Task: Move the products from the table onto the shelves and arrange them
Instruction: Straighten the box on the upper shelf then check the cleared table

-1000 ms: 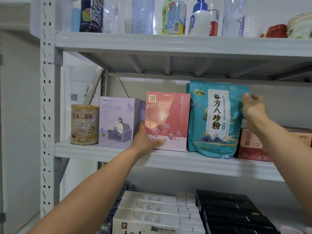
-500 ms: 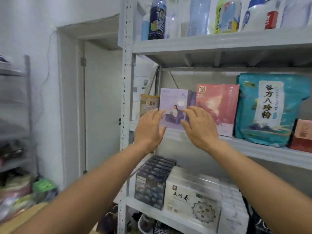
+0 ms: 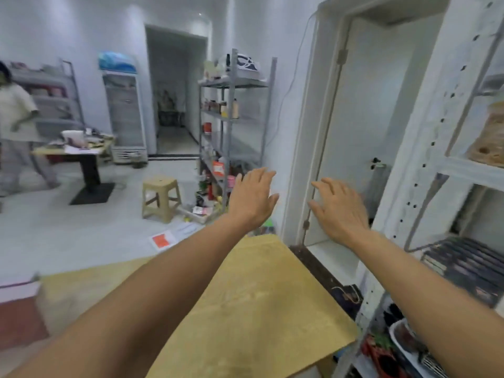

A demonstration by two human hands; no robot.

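1. Where your view ends on the right, the white shelves (image 3: 463, 171) stand tallest. Their perforated post slants from top to bottom just beside a white door (image 3: 362, 126).
2. The yellow wooden table (image 3: 259, 309) fills the lower middle beneath your forearms, with its right edge near the shelves.
3. A grey rack (image 3: 234, 85) stands against the wall left of the door. It carries bottles and small packs, and more clutter lies on the floor at its foot.
4. Farther back on the left stands a glass-door fridge (image 3: 124, 113). Another person (image 3: 16, 118) is beside a second table (image 3: 79, 151).
5. A plastic stool (image 3: 161, 197) sits on the floor between that second table and the grey rack.
6. As for the products, dark flat boxes (image 3: 469, 266) lie stacked on a lower shelf, and a tan tin (image 3: 491, 137) stands on the shelf above, at the frame's edge. A red-and-white box (image 3: 19, 309) shows at the lower left, too blurred to tell whether it rests on the table.
7. Your left grip (image 3: 252, 197) and right grip (image 3: 338, 211) hang in the air beyond the table's far end, apart from each other. Both have the fingers straight and spread, backs towards you, with nothing in them.
8. A sheet of paper (image 3: 163, 240) with an orange square lies on the floor.
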